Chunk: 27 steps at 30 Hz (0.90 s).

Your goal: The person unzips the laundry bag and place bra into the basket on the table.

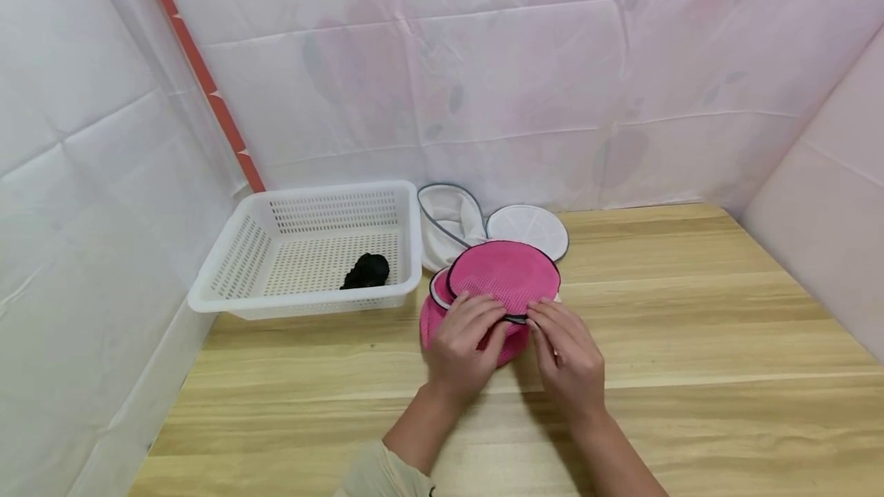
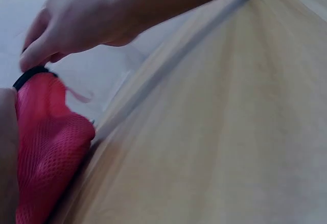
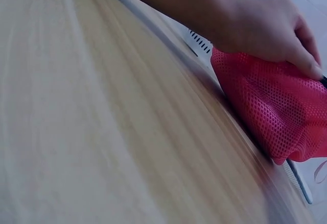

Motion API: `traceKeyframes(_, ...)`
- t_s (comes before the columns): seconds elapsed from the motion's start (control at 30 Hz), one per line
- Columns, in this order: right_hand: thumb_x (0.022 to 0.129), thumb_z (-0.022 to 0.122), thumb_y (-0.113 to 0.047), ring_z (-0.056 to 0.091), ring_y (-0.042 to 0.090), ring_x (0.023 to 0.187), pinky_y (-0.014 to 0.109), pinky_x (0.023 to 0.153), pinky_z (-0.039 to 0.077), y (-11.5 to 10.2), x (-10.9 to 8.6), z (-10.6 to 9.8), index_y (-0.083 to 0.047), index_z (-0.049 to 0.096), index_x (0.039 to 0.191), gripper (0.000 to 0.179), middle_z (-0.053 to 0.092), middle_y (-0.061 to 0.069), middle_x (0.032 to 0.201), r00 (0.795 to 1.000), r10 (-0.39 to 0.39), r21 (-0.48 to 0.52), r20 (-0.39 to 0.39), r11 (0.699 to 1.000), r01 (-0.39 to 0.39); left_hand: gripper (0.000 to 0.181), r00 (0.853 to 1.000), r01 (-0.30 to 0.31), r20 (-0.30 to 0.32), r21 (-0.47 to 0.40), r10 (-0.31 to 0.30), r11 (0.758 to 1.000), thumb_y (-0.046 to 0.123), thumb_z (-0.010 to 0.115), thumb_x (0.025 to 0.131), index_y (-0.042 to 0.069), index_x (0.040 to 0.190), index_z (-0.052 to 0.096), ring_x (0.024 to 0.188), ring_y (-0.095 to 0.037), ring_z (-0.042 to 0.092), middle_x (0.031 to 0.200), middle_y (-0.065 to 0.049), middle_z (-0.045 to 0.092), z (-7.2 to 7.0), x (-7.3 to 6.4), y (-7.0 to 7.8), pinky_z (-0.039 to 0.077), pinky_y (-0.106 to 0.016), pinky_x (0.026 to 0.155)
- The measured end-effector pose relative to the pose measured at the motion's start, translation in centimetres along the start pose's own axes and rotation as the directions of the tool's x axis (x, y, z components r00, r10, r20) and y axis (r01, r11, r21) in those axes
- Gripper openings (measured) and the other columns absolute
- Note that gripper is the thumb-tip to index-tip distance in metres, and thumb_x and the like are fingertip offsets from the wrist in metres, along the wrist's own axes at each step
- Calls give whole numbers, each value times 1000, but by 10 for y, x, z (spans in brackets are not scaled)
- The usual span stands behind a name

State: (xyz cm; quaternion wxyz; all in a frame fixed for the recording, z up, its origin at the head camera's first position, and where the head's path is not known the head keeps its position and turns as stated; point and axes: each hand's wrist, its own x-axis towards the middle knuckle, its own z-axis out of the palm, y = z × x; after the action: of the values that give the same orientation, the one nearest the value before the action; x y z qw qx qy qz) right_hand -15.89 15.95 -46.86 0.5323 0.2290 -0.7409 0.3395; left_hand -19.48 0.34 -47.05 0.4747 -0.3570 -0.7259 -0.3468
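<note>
A pink mesh laundry bag (image 1: 507, 271) with dark trim stands in front of both hands, its round top tilted toward me. My left hand (image 1: 461, 340) pinches the near dark-trimmed edge. Close beside it, my right hand (image 1: 569, 355) pinches the same edge with thumb and fingers. In the left wrist view, the bag's mesh side (image 2: 51, 137) hangs below the fingers and sags near the table. The right wrist view has the bag's pink mesh (image 3: 271, 104) bulging under my left hand (image 3: 265, 30). What the bag holds inside is hidden.
A white perforated basket (image 1: 304, 302) stands at the left with a crumpled black cloth item (image 1: 367, 271) in it. Behind the pink bag lie an open white bag (image 1: 442, 240) with grey trim and its round white lid (image 1: 528, 227). Fabric-covered walls (image 1: 511, 83) border the wooden table (image 1: 691, 313).
</note>
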Motion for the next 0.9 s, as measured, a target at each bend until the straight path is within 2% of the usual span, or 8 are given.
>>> traceKeyframes(0.13,99,59,-19,66,35,97,26,106,46,-3,1,2,7,74,95,31,73,20,97,999,-29,6,29,1000,29,18,998,-48,30,-26,49,998,9,76,83,5,100,76,104,-20,69,102,-5,75,1,0,4,52,-48,98)
traceKeyframes(0.43,99,59,-18,66,35,99,25,106,45,-5,1,2,7,74,97,30,73,18,99,998,-31,-10,61,999,32,10,998,-67,20,-27,68,997,5,76,83,5,93,76,96,-17,70,95,-4,74,4,2,3,54,-44,96)
traceKeyframes(0.73,99,60,-17,68,36,98,28,104,48,-2,0,0,7,74,95,29,73,21,99,1000,-10,-30,1,1000,10,8,999,-38,25,-22,38,999,4,75,84,4,92,75,96,-18,70,93,-4,74,4,1,1,54,-43,96)
traceKeyframes(0.9,93,66,-9,68,36,100,26,103,48,-1,-1,-1,7,74,95,18,73,21,100,999,36,-28,-25,999,-37,6,1000,-15,24,-22,16,1000,5,74,85,5,91,74,96,-20,70,93,-5,73,4,0,-1,54,-43,96)
